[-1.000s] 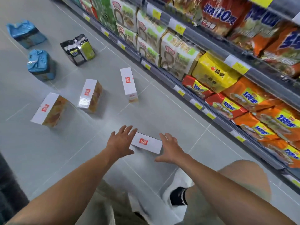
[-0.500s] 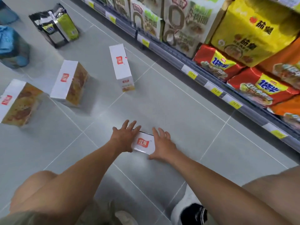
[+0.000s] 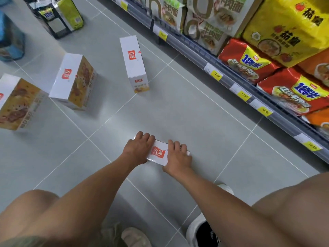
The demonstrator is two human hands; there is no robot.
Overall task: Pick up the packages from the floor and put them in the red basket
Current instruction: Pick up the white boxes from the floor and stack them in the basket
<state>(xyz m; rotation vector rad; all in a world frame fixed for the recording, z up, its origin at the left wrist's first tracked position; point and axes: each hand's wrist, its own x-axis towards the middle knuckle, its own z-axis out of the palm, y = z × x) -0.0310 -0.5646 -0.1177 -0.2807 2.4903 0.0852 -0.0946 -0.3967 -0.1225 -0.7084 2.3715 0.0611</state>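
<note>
A white box with a red logo [image 3: 158,152] lies on the grey tiled floor in front of me. My left hand [image 3: 138,149] grips its left end and my right hand [image 3: 176,156] grips its right end, fingers curled over the far edge. Three more white boxes stand on the floor beyond: one [image 3: 133,63] near the shelf, one [image 3: 73,81] to its left, and one [image 3: 17,102] at the left edge. A black and green package [image 3: 57,15] and a blue package [image 3: 9,38] stand farther back. No red basket is in view.
A store shelf [image 3: 236,82] with yellow price tags runs along the right, stocked with noodle packs [image 3: 292,88]. My knees and shoes [image 3: 204,230] fill the bottom of the view.
My hands went from hovering open beside the box to closing on its two ends. The view has dropped lower and closer to the floor as I crouch.
</note>
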